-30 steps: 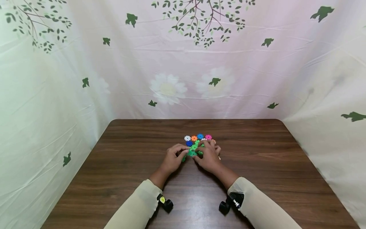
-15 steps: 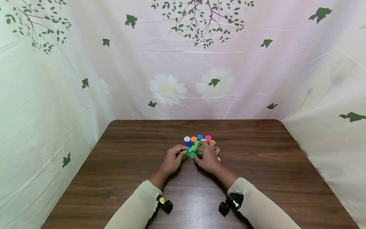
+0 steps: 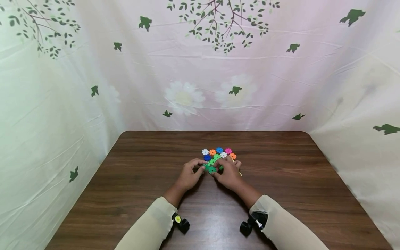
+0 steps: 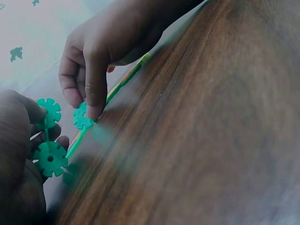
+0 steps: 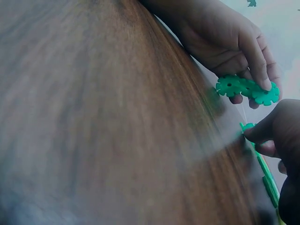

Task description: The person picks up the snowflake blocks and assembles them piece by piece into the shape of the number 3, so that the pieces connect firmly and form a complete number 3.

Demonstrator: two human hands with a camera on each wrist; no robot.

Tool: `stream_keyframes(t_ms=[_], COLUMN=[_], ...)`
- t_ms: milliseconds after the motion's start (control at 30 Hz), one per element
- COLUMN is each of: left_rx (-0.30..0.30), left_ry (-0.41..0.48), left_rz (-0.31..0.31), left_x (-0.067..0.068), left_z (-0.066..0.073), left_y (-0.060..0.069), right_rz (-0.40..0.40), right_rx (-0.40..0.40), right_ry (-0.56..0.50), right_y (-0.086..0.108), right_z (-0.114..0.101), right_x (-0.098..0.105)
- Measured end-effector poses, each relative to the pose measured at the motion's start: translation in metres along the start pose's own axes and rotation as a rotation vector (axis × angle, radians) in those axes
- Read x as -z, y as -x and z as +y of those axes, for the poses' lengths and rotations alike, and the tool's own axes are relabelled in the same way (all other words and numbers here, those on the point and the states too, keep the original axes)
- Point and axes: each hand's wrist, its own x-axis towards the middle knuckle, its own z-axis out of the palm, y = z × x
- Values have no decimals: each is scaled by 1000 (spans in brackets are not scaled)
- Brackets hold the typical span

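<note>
My left hand pinches a short chain of green notched plastic discs between thumb and fingers. In the right wrist view these linked discs stand clear of the table. Close beside it, my right hand pinches another green disc between thumb and index finger. The two hands' discs appear apart in the wrist views. Just beyond the fingers lie lighter green discs, partly covered by my right hand.
Loose discs lie behind the hands: white, orange, blue, pink and dark blue. The brown wooden table extends around them. A printed cloth hangs behind its far edge.
My right hand's fingers have drawn slightly down toward me, uncovering the white and orange discs behind them. A green disc now shows more fully between the hands. My left hand keeps its grip.
</note>
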Motion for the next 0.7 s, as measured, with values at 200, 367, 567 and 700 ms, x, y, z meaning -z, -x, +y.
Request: stream_keyframes(t_ms=[200,367,567,700], left_rx=[-5,1,4,15], left_ry=[-1,0,3,-14], left_rz=[6,11,27,23], left_x=[-1,-1,-2,-3], left_z=[1,1,-1,-2], left_y=[0,0,0,-1], right_rz=[-21,-16,27,53], right_rx=[42,93,91,85], right_ry=[-18,-19,-35,-23], right_y=[4,8,10,9], right_z=[3,5,7,6], right_x=[0,0,-3,-3])
